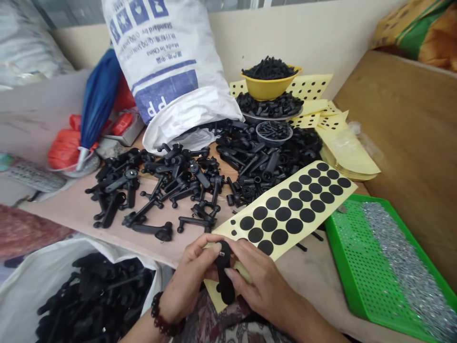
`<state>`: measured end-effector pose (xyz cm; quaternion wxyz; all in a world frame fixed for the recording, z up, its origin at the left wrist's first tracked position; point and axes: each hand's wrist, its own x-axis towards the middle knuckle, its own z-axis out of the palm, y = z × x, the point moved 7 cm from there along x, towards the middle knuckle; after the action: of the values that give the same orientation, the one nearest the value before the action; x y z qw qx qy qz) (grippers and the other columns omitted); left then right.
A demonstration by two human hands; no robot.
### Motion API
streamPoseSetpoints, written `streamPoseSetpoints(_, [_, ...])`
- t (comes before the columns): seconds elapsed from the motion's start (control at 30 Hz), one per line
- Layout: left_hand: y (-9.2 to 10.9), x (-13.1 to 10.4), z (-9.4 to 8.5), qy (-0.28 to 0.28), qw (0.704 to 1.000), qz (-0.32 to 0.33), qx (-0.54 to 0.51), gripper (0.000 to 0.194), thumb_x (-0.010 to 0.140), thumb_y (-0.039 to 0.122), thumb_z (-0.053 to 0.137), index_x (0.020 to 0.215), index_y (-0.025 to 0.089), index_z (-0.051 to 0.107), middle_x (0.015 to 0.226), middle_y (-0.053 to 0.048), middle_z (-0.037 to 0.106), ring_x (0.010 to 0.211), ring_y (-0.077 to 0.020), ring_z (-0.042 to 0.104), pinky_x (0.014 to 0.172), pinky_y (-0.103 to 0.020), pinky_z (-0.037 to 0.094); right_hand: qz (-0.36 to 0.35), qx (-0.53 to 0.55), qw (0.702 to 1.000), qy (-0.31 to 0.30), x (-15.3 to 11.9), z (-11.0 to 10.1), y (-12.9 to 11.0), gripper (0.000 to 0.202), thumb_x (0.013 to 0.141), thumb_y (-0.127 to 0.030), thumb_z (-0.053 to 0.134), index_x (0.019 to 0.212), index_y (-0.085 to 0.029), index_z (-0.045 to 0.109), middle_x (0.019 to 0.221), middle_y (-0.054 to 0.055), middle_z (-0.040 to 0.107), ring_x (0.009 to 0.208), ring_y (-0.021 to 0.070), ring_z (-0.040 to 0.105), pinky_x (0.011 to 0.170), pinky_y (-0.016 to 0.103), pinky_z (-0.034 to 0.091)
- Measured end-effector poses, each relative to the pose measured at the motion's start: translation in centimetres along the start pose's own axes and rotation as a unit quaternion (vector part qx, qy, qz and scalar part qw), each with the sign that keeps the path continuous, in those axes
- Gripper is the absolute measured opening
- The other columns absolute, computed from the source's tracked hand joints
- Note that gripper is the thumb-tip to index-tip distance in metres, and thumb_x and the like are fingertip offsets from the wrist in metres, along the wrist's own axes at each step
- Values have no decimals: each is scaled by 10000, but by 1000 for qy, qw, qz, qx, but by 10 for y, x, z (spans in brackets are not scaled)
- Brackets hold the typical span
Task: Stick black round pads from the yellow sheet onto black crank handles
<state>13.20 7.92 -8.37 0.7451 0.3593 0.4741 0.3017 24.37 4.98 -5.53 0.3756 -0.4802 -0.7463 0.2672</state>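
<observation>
I made out, over my feed, matt black plastic on the held crank (225,281), its stud (222,254) shiny metal. The sticker sheet (225,228) looked like smooth paper, the tray (357,276) hard plastic, its pieces (396,252) glinting metal, the bowl (269,88) glossy plastic, the umbrella (101,95) cloth, the side panel (396,128) smooth wood.

One head cam, from my side of the room: worn above the near edge of the table (67,202), facing forward, pitched down. Left hand (193,269) and right hand (264,281) close, bottom centre; back wall (314,38) farthest.
</observation>
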Motion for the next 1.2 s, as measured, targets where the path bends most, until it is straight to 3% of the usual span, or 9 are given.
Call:
streamPoseSetpoints(0.37, [-2,-10,2,52,995,37,74,325,669,441,734,780,150,637,566,35,533,509,-79,429,492,-174,343,128,192,973,-19,-3,6,12,221,984,-260,349,1087,-240,543,924,14,657,841,157,630,731,249,484])
streamPoseSetpoints(0.6, [-5,-31,-14,57,974,68,206,286,764,461,608,774,184,676,654,-11,620,628,-149,547,565,-213,421,49,103,991,-71,-7,20,-5,234,975,-206,319,1063,-242,533,892,30,648,798,174,626,715,288,478])
streamPoseSetpoints(0.7, [17,-58,-64,90,901,81,417,304,813,485,548,902,245,711,795,-27,703,764,-213,642,693,-263,484,51,80,993,-66,-2,0,-1,211,973,-209,349,1085,-229,527,947,43,640,842,174,622,729,287,489])
streamPoseSetpoints(0.8, [48,-89,-133,255,730,72,630,442,820,585,462,1051,284,689,861,-22,728,706,-257,669,670,-366,500,51,-36,998,-4,1,-28,16,186,957,-196,375,1008,-192,554,950,77,634,873,208,605,744,331,492])
streamPoseSetpoints(0.87, [58,-99,-145,306,619,98,717,475,882,548,365,1124,252,648,989,-35,709,765,-261,666,687,-418,493,40,-138,990,-1,0,-33,27,197,942,-176,384,947,-173,581,940,96,632,870,235,591,742,371,486])
streamPoseSetpoints(0.93, [53,-94,-116,268,586,188,741,387,904,457,402,1114,228,633,1113,-59,670,897,-267,649,766,-414,505,19,-228,973,-17,-3,-26,34,224,928,-148,380,897,-160,601,917,110,631,831,250,578,711,393,478])
streamPoseSetpoints(1.0, [40,-83,-59,172,598,309,719,268,913,328,433,1065,228,630,1106,-71,656,952,-231,627,816,-348,506,-21,-295,955,-15,-7,-16,35,235,914,-127,377,878,-146,608,901,130,631,806,265,565,686,405,466])
streamPoseSetpoints(1.1, [9,-50,13,26,622,302,722,221,904,214,464,1081,228,594,1130,-73,612,1015,-220,564,854,-341,478,-65,-330,942,7,-16,-6,33,210,911,-146,384,911,-144,594,905,148,623,817,286,553,692,418,449])
streamPoseSetpoints(1.2, [-4,-26,43,-20,595,295,747,204,924,310,457,1053,196,567,1073,-79,583,957,-241,528,772,-380,462,-78,-302,950,10,-20,-3,36,193,925,-199,375,934,-171,566,893,133,609,808,283,552,707,418,439])
